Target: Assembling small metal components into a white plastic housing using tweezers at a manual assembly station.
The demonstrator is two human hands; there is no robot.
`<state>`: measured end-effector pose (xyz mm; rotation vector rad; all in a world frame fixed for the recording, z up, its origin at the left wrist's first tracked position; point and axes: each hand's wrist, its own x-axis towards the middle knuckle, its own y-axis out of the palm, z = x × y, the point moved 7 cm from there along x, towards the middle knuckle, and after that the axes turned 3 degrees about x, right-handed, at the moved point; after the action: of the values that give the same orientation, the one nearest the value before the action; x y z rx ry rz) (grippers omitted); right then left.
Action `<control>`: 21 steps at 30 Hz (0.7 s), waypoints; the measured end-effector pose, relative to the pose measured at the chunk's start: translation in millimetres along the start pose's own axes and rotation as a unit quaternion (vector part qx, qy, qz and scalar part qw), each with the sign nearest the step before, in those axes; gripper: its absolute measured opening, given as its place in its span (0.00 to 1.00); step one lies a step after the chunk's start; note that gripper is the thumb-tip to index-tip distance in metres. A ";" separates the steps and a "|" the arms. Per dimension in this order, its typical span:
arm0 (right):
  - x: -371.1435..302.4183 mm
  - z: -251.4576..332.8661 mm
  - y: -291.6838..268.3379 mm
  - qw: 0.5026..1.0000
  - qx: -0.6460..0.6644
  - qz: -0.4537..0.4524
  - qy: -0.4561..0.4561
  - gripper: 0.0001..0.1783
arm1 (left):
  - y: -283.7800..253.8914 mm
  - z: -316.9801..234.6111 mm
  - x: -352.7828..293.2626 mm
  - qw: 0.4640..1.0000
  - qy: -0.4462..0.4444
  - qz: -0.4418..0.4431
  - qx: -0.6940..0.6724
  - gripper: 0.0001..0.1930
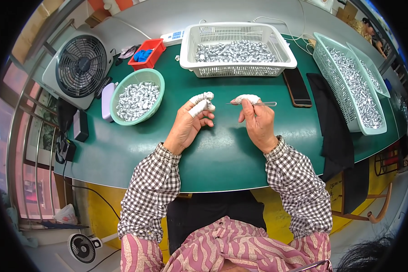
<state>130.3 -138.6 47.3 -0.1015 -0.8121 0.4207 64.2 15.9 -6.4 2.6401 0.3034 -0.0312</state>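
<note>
My left hand is raised over the green table, its thumb and forefinger wrapped in white tape and pinched together. Whatever sits between those fingertips is too small to make out. To its right, my right hand grips slim metal tweezers between thumb and taped forefinger. Their thin tip points left toward my left hand, with a gap between. Beyond both hands, a white plastic basket holds many small silvery metal parts. A pale green bowl of similar parts stands left of my left hand.
Right of the hands lie a dark phone and a black cloth. Green baskets of metal parts line the right side. A fan, a red box and a lilac case stand left. Another person is far right.
</note>
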 end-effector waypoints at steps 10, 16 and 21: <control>-5.0 25.2 8.8 0.992 0.003 0.057 -0.110 0.06 | 7.5 2.5 0.0 0.990 0.009 -0.018 0.141 0.14; -4.7 25.0 8.9 0.991 -0.002 0.055 -0.122 0.05 | 4.9 2.4 0.9 0.961 0.046 -0.013 0.273 0.14; -5.9 23.3 10.8 0.991 -0.003 0.058 -0.124 0.05 | 11.8 -6.9 -4.4 0.898 0.154 -0.044 0.411 0.13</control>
<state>106.4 -132.8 56.6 -0.1034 -1.0566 0.5484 62.3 8.0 5.5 3.4720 0.6312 0.2980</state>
